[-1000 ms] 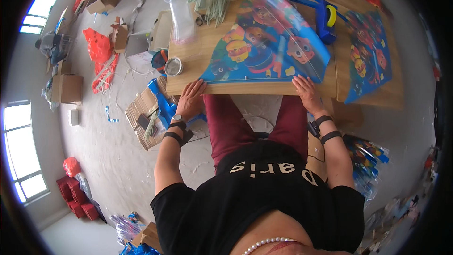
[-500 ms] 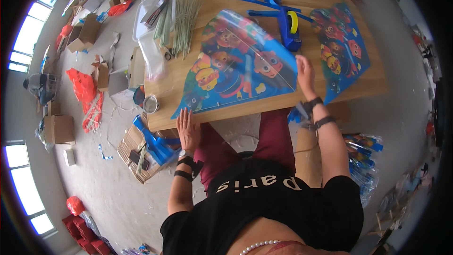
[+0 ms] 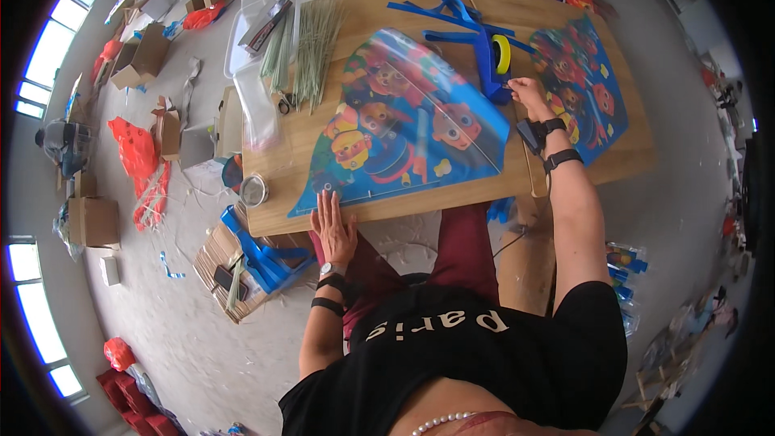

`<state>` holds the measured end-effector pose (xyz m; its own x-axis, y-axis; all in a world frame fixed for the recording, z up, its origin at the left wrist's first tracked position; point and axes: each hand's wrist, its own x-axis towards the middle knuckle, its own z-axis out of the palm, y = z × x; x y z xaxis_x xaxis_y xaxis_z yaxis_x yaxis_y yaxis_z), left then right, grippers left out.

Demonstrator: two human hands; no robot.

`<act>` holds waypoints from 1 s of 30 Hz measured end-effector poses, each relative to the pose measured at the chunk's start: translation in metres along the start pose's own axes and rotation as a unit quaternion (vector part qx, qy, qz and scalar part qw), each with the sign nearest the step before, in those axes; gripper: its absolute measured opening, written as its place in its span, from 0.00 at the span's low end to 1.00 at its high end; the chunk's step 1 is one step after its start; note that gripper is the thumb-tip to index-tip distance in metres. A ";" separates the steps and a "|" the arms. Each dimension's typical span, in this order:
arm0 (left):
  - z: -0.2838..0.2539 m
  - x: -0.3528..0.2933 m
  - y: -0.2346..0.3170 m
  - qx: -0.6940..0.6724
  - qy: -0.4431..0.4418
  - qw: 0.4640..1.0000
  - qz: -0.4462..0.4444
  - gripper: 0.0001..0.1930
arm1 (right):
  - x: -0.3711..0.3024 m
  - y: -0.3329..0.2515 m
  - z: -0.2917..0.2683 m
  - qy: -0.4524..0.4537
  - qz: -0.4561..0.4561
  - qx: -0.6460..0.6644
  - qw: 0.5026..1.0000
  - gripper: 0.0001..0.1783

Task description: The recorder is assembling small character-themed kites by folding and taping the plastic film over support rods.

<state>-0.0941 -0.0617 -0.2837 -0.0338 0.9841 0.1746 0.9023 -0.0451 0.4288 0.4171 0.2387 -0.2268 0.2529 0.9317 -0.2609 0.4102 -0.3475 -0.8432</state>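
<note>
A printed kite (image 3: 379,141) in blue, red and yellow, with cartoon figures and thin pale rods along it, lies on the wooden table in front of me. My left hand (image 3: 333,226) rests flat, fingers spread, over its near left corner at the table edge. Right of the kite's far edge stands a blue tape dispenser (image 3: 491,73) holding a yellow roll of tape (image 3: 501,55). At the dispenser's near end, my right hand (image 3: 529,95) is closed in a pinch; what its fingertips hold is too small to make out.
A second printed kite (image 3: 585,85) lies on the right of the table (image 3: 452,194). Blue strips (image 3: 452,8) lie behind the dispenser. At the far left are thin pale rods (image 3: 319,40) and a clear plastic bin (image 3: 242,48). A roll of clear tape (image 3: 253,190) sits at the left corner.
My right hand has left the kite's right edge and moved up and right to the tape dispenser, fingers now pinched. My left hand stays at the kite's near left corner.
</note>
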 end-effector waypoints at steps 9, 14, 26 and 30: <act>0.000 0.003 0.001 -0.002 -0.007 1.000 0.009 0.36 | -0.010 0.029 -0.012 -0.069 -0.019 0.273 0.959 0.10; -0.003 -0.003 -0.005 0.001 -0.014 1.000 0.002 0.36 | -0.013 0.036 0.015 -0.039 -0.030 0.191 0.980 0.07; -0.008 -0.017 0.005 -0.016 0.010 0.999 0.030 0.32 | -0.047 0.077 0.064 0.019 0.024 0.110 0.994 0.13; 0.005 -0.019 0.024 -0.072 0.003 0.994 0.082 0.28 | -0.166 -0.001 0.131 -0.100 -0.069 0.174 0.977 0.11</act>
<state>-0.0702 -0.0808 -0.2810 0.1064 0.9605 0.2573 0.8253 -0.2297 0.5159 0.2595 0.0987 -0.2441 0.0250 0.9812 -0.1916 0.0965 -0.1932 -0.9764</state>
